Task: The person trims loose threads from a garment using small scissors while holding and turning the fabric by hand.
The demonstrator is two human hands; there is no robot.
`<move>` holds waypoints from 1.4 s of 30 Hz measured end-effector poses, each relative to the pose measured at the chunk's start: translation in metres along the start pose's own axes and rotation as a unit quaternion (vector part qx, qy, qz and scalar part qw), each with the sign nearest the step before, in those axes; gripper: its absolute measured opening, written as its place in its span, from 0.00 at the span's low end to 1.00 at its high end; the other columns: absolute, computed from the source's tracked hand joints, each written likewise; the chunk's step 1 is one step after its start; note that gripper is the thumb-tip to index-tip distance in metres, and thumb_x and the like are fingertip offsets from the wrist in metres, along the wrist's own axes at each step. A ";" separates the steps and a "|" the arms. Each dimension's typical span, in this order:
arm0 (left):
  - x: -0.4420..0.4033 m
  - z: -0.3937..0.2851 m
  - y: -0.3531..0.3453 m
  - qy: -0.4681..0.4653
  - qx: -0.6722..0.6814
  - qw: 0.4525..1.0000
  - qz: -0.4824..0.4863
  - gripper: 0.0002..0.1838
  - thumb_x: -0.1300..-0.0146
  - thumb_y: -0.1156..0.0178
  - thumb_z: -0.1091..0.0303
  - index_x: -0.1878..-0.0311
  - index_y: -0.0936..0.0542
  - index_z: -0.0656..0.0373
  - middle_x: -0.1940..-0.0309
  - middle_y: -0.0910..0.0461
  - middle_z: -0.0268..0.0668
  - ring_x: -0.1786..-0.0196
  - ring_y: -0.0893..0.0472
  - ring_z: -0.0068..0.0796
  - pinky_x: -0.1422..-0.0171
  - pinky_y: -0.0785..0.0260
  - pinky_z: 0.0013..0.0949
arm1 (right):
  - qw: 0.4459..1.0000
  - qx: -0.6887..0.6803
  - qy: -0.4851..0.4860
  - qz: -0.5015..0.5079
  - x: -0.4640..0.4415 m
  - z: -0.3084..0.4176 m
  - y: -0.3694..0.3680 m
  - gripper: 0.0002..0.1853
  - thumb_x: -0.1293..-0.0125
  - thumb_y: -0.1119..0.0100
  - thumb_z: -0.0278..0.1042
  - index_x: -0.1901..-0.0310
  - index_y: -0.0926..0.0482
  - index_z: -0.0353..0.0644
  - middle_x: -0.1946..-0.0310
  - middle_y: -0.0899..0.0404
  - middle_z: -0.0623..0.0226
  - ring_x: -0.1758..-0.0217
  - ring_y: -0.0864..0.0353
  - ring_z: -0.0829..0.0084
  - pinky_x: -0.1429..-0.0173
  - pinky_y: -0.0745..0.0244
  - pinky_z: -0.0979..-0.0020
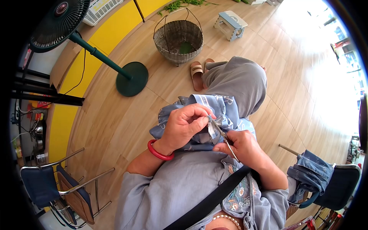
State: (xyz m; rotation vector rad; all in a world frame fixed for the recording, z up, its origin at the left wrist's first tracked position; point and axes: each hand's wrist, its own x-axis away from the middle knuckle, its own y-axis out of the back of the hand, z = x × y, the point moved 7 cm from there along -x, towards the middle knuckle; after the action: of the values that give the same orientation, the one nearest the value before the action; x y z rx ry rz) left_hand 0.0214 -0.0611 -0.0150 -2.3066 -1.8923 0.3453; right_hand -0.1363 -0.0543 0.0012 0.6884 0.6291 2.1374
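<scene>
Across my lap lies a blue-grey cloth [228, 109] printed with white letters. My left hand [184, 124], with a red bangle [160, 150] on its wrist, pinches a small edge of this cloth between thumb and fingertips. In my right hand [243, 146] is a pair of scissors [218, 129], its metal blades pointing up and left at the pinched edge. Whether the blades are open or closed is too small to tell. A small whitish piece [212, 131] hangs just below the left fingertips, beside the blades.
A woven basket [178, 42], a small folding stool [230, 25] and a green fan [132, 78] stand on the wooden floor ahead. Chairs [82, 188] are at the left; similar blue cloth [311, 172] drapes over a chair [341, 188] at the right. Green vegetables [180, 5] lie at the top.
</scene>
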 end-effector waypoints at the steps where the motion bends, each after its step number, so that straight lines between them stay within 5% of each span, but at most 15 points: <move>1: 0.000 0.000 0.000 -0.002 0.001 1.000 -0.002 0.05 0.38 0.48 0.78 0.64 0.22 0.65 0.58 0.20 0.38 0.64 0.28 0.13 0.60 0.34 0.20 | 1.000 0.000 0.000 0.000 0.000 0.000 0.000 0.29 0.49 0.32 0.57 0.83 0.30 0.35 0.88 0.30 0.51 0.83 0.30 0.49 0.77 0.34 0.58; 7: 0.000 -0.001 0.001 0.010 -0.004 1.000 0.002 0.05 0.40 0.49 0.80 0.65 0.23 0.66 0.58 0.21 0.38 0.62 0.27 0.15 0.58 0.33 0.21 | 1.000 -0.019 0.014 0.014 0.000 -0.002 -0.002 0.28 0.47 0.32 0.55 0.83 0.30 0.36 0.89 0.30 0.55 0.85 0.28 0.56 0.78 0.34 0.61; 9: -0.001 0.000 0.000 0.016 -0.001 1.000 0.007 0.05 0.40 0.50 0.80 0.65 0.23 0.66 0.58 0.21 0.39 0.61 0.26 0.17 0.56 0.33 0.22 | 0.972 -0.182 -0.091 0.121 0.003 -0.007 -0.013 0.27 0.44 0.34 0.55 0.83 0.30 0.37 0.91 0.31 0.65 0.87 0.29 0.72 0.80 0.35 0.67; 12: -0.003 0.000 0.000 0.024 0.017 0.999 0.013 0.06 0.41 0.51 0.81 0.65 0.23 0.66 0.59 0.21 0.39 0.57 0.25 0.21 0.52 0.33 0.25 | 0.933 -0.292 -0.107 0.182 0.006 -0.002 -0.016 0.28 0.39 0.40 0.58 0.82 0.30 0.40 0.89 0.32 0.74 0.85 0.31 0.82 0.81 0.37 0.74; 18: -0.003 0.004 -0.001 0.053 0.076 0.996 0.012 0.07 0.42 0.51 0.79 0.65 0.23 0.65 0.59 0.22 0.40 0.54 0.26 0.24 0.45 0.35 0.29 | 0.849 -0.479 -0.054 0.216 0.007 -0.009 -0.030 0.30 0.32 0.52 0.60 0.81 0.30 0.41 0.87 0.31 0.74 0.84 0.31 0.83 0.80 0.38 0.79; 24: -0.003 0.006 0.003 0.058 0.090 0.994 -0.005 0.06 0.41 0.49 0.78 0.66 0.23 0.65 0.59 0.21 0.40 0.54 0.25 0.24 0.45 0.34 0.30 | 0.898 -0.384 -0.038 0.214 0.008 -0.008 -0.024 0.29 0.32 0.51 0.59 0.81 0.30 0.40 0.87 0.31 0.74 0.84 0.31 0.83 0.79 0.37 0.79; 42: -0.002 0.003 0.001 0.036 0.051 0.998 0.014 0.05 0.40 0.48 0.78 0.64 0.23 0.66 0.58 0.21 0.40 0.55 0.25 0.23 0.46 0.33 0.28 | 0.909 -0.359 -0.056 0.204 0.005 -0.010 -0.023 0.31 0.34 0.50 0.61 0.82 0.29 0.40 0.88 0.30 0.74 0.84 0.30 0.83 0.80 0.38 0.79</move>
State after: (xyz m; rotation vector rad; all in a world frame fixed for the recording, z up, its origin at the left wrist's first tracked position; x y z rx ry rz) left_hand 0.0207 -0.0635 -0.0182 -2.2503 -1.7664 0.3486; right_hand -0.1333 -0.0387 -0.0196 0.5395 -0.4102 2.4446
